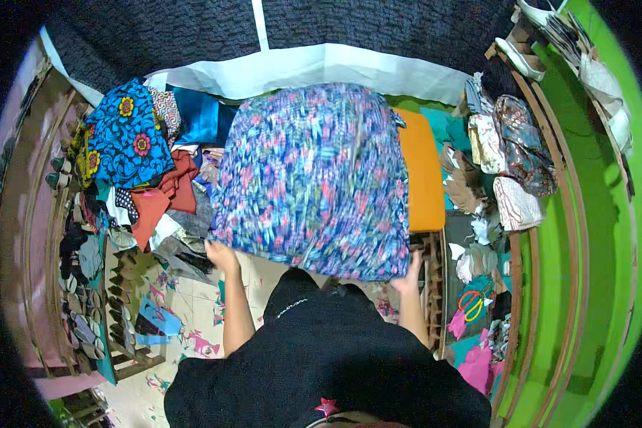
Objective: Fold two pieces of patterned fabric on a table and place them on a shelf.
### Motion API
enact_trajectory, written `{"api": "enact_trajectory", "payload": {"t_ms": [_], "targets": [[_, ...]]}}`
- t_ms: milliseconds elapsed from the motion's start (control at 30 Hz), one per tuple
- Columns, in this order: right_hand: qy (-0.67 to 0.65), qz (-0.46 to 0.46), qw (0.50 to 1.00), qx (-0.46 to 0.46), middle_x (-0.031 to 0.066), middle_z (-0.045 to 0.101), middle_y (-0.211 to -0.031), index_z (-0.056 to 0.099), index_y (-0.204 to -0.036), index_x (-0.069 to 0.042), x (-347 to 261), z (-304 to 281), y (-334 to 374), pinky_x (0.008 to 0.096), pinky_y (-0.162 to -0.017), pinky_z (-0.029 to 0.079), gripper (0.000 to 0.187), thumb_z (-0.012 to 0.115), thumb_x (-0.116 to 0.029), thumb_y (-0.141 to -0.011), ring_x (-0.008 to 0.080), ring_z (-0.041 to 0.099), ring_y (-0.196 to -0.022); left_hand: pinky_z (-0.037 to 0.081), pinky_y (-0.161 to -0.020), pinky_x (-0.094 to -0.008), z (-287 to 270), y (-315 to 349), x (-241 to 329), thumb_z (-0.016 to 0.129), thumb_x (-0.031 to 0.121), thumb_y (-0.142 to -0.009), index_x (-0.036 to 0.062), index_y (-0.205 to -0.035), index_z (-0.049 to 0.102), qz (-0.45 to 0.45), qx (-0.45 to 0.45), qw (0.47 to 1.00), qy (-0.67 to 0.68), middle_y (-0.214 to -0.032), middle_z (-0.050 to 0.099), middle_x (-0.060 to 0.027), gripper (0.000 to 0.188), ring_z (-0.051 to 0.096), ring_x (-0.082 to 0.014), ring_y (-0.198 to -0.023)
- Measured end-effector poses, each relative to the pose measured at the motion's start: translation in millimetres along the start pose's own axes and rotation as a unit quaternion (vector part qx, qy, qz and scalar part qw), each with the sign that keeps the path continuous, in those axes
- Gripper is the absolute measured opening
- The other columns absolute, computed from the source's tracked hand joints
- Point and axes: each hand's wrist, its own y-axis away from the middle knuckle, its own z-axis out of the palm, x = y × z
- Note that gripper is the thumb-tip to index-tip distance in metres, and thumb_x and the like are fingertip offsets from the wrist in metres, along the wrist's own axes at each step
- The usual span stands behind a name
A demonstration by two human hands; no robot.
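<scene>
A large floral cloth (310,178) in blue, pink and white spreads out in front of me, partly blurred by motion. My left hand (222,257) is closed on its near left corner. At the near right corner, my right hand (407,274) grips the same cloth. An orange flat panel (421,171) shows from under the cloth's right side. The fingertips of both hands are partly hidden by the fabric.
On the left lie a blue flowered cloth (130,134) and rust-coloured fabric (165,200). Scissors (471,302) with red and yellow handles rest at the right, near pink scraps (476,368). Wooden racks (549,235) hold shoes along both sides. Scraps litter the tiled floor (192,299).
</scene>
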Motion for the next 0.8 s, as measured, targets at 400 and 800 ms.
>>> {"api": "enact_trajectory", "payload": {"t_ms": [400, 800], "targets": [[-0.066, -0.195, 0.976, -0.065, 0.0107, 0.045, -0.116, 0.042, -0.113, -0.001, -39.8, 20.5, -60.2, 0.0389, -0.093, 0.029, 0.038, 0.042, -0.014, -0.077, 0.0242, 0.041, -0.107, 0.03, -0.095, -0.0463, -2.7, -72.3, -17.5, 0.028, 0.014, -0.083, -0.0041, -0.115, 0.04, -0.432, -0.187, 0.674, 0.569, -0.117, 0.044, -0.0185, 0.038, 0.043, -0.0315, -0.107], [-0.072, -0.312, 0.946, -0.043, 0.0134, 0.04, -0.121, 0.04, -0.117, -0.004, -68.1, 114.5, -77.1, 0.0447, -0.095, 0.026, 0.052, 0.044, -0.037, -0.077, 0.0294, 0.037, -0.112, 0.018, -0.097, -0.0513, -2.6, -130.3, 4.0, 0.015, 0.034, -0.08, 0.0113, -0.123, 0.037, -0.319, -0.012, 0.643, 0.696, -0.129, 0.03, -0.0158, 0.053, 0.026, -0.0338, -0.119]]}}
